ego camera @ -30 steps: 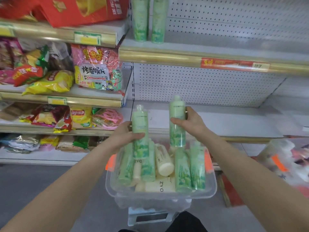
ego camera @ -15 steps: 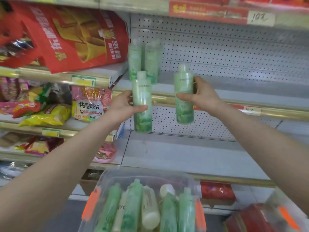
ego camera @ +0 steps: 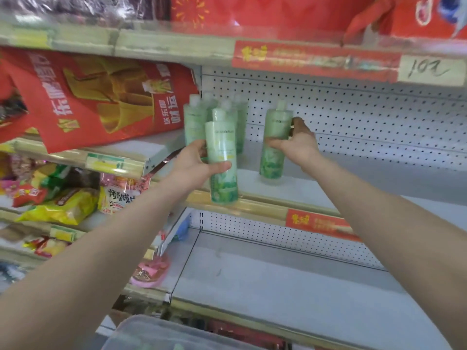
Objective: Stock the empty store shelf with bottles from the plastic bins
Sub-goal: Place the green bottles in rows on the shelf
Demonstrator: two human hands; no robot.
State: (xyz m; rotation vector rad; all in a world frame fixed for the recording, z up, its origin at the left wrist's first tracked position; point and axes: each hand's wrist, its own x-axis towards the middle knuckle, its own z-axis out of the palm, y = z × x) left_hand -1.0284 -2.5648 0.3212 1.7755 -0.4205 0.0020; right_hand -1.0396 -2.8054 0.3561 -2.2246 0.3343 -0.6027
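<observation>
Pale-green tall plastic bottle with a white cap (ego camera: 221,142) hangs in the left grip (ego camera: 194,168), wrapped round its middle, base below the grip and before the lip of the white metal shelf (ego camera: 353,180); the right grip (ego camera: 299,141) clasps a second matching bottle (ego camera: 275,127) up high, base down at the shelf. Both look smooth, rigid, liquid-heavy and tippy, so mid-body holds seem safest.

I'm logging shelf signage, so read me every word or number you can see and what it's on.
"10" plus an unclear third digit: handwritten tag, upper shelf edge.
"东鹏", "财运": red bag.
"烤香馍", cut off: snack packet.
Bottle labels, red shelf strips: too blurred.
</observation>
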